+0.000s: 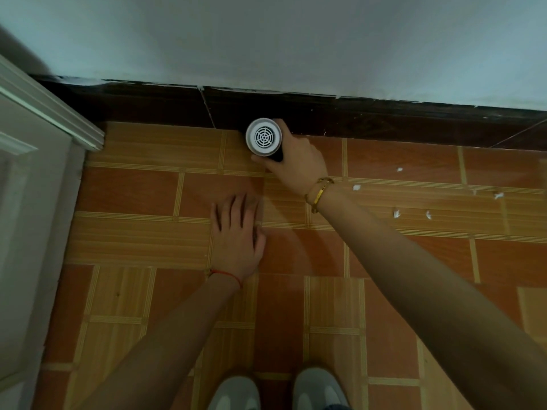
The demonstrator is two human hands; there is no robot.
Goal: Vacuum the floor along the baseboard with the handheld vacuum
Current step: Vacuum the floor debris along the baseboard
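Right hand [296, 158]: fingers curled round the dark barrel of the white-capped cylindrical handheld vacuum [264, 137], gripping it from the right side. The vacuum stands on end, its round grilled vent cap facing up toward the camera, right where the orange and tan tiled floor [133, 202] meets the dark brown tiled baseboard [370, 122]; the lower end is hidden under the cap. A gold bangle [318, 193] sits on the right wrist.

Left hand [238, 232]: flat, fingers straight and slightly spread, palm down on the floor tile, holding nothing. It lies near the vacuum, toward the camera and slightly left. A thin red string bracelet [228, 275] circles the left wrist.

Counts: one vacuum; two hands; six small white paper scraps [396, 213] visible on the floor to the right, well apart from the vacuum; two grey shoes [236, 392] at the bottom edge. A white panelled door [26, 173] stands at the left, a pale painted wall [296, 39] above the baseboard.
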